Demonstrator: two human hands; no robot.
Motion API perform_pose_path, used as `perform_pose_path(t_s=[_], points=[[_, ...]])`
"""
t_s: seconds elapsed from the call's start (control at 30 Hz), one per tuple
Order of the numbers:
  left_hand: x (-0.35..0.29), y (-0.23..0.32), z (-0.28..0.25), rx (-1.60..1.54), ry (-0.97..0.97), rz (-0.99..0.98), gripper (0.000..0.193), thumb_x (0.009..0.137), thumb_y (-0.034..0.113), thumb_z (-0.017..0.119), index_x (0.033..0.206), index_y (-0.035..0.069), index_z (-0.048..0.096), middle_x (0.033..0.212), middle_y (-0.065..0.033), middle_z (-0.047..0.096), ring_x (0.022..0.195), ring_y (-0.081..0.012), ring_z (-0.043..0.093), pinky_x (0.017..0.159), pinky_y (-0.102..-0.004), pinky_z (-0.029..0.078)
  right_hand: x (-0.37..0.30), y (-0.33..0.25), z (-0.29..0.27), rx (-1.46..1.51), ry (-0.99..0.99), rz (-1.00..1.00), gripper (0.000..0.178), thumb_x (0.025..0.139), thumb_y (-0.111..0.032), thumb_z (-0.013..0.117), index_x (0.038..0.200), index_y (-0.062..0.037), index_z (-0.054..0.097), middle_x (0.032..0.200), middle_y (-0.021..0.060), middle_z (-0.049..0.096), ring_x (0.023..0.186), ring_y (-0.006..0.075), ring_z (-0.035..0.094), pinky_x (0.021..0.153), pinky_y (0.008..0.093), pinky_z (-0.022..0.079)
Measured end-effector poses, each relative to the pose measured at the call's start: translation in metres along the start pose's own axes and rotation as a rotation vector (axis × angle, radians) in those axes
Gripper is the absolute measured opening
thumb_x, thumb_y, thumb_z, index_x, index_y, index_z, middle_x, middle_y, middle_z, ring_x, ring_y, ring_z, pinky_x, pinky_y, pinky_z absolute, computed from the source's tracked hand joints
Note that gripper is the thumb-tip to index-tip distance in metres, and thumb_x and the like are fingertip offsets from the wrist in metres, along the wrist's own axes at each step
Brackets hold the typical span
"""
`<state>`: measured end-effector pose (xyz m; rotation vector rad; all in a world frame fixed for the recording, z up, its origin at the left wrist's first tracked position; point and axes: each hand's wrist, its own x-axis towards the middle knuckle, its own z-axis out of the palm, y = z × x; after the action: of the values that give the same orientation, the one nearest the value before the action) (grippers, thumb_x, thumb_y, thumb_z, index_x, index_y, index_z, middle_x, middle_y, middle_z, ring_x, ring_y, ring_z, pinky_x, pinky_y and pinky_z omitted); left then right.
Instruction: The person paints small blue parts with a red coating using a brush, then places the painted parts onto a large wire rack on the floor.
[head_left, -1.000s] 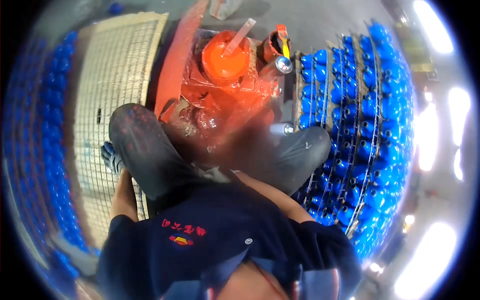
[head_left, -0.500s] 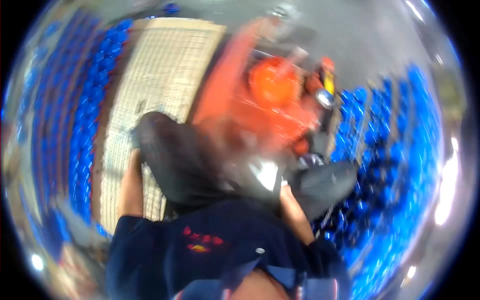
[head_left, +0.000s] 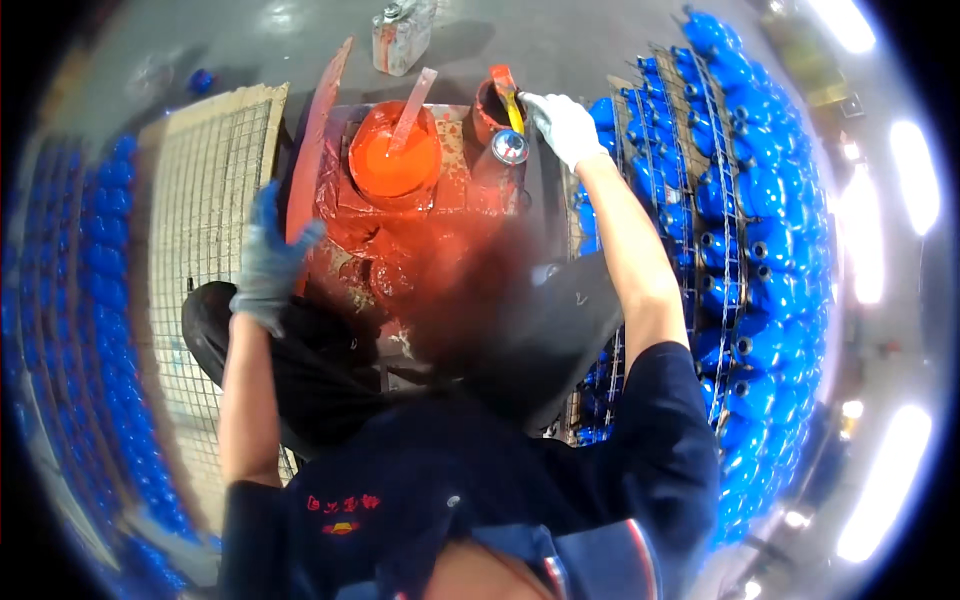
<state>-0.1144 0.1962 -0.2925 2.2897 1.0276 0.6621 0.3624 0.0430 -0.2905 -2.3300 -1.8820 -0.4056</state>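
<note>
My right hand [head_left: 562, 128], in a whitish glove, reaches out to the far right of the red-stained work surface. Its outstretched fingertips are at a paint brush [head_left: 513, 108] with a yellow handle and red end; a firm grip is not visible. The brush leans at the mouth of a red-smeared can [head_left: 488, 112]. Near it stands a container with a round silver top [head_left: 510, 147]. My left hand [head_left: 266, 262], in a grey-blue stained glove, hovers open with spread fingers above my left knee. An orange-red paint bowl [head_left: 395, 178] holds a flat stick [head_left: 413, 110]. A dark reddish blur [head_left: 460, 285] hides part of the surface before my lap.
A wire-mesh rack over a pale board [head_left: 200, 190] stands on my left, with rows of blue metal parts [head_left: 108, 270] beyond. More glossy blue parts [head_left: 765, 250] fill wire racks on my right. A stained metal canister [head_left: 402, 40] stands on the floor ahead.
Both hands have come up from low beside my legs. The right has moved forward to the brush, the left up above my left knee. The view has shifted and sharpened.
</note>
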Motion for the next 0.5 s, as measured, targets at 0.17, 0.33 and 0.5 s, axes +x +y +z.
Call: perform_pose_path(t_s=[0.17,0.33,0.5], points=[[-0.029,-0.024,0.064,0.335,-0.284,-0.466,0.093,0.084,0.026,0.076,0.158,0.0,0.026,0.156,-0.03,0.036,0.132,-0.0495,0.05,0.106,-0.0507,0.048,0.028,0.012,0.03,-0.368,-0.173,-0.294,0.041,0.098,-0.015,0.051,0.131,-0.0322,0.066,0.097,0.0013,0.068,0.095,0.0208,0.064,0.077,0.0371,0.05],[-0.018,-0.035,0.052,0.32,-0.293,-0.479,0.054,0.093,0.017,0.05,0.146,0.006,0.049,0.119,-0.0312,0.067,0.107,-0.0471,0.066,0.091,-0.0553,0.054,0.037,0.01,0.041,-0.425,-0.208,-0.362,0.032,0.097,-0.018,0.054,0.122,-0.0289,0.071,0.1,0.0001,0.067,0.102,0.0194,0.062,0.08,0.0366,0.047],[0.002,0.031,-0.027,0.157,-0.261,-0.464,0.052,0.093,0.026,0.063,0.139,0.003,0.057,0.107,-0.0235,0.074,0.1,-0.041,0.071,0.089,-0.0483,0.054,0.036,0.013,0.039,-0.324,-0.173,-0.316,0.027,0.093,-0.017,0.058,0.116,-0.0225,0.07,0.1,0.0044,0.067,0.1,0.0232,0.062,0.08,0.0385,0.048]])
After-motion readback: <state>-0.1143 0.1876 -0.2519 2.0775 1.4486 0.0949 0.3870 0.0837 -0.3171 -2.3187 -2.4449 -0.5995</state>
